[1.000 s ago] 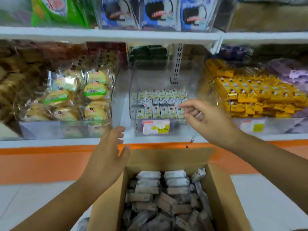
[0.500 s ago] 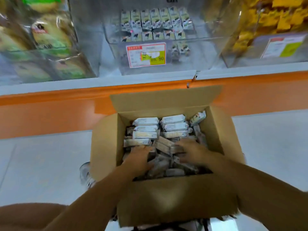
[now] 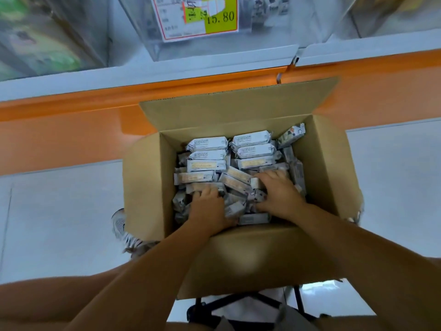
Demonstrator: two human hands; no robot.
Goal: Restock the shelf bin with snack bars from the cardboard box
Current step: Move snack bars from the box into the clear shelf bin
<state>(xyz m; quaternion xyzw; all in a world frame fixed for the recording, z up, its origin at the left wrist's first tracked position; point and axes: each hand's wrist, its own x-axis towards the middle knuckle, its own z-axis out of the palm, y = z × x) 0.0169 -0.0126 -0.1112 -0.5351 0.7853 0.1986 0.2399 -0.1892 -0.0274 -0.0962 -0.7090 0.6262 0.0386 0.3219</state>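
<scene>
Both hands are down inside the open cardboard box (image 3: pixel 148 187), palms down on the heap of snack bars (image 3: pixel 207 164) that fills it. The left hand (image 3: pixel 210 206) lies on the near-left part of the heap, fingers curled down among the wrappers; whether its grip is clamped on a bar or merely pressing on them cannot be told. The right hand (image 3: pixel 279 192) lies on the near-right part, fingers spread over several bars and their tips buried between wrappers — its grip, too, cannot be told from this view.

The bars toward the far wall of the box lie in two tidy rows, white backs up, while those under and around the hands are jumbled at all angles. One bar (image 3: pixel 291 134) stands tilted in the far-right corner of the box.

The box's far flap (image 3: pixel 238 103) stands open toward the orange shelf base (image 3: pixel 71 130). Above it, on the white shelf edge (image 3: pixel 95 75), sits the clear shelf bin (image 3: pixel 214 48) with a price tag (image 3: pixel 198 17) on its front — its inside is mostly cut off by the top of the view
</scene>
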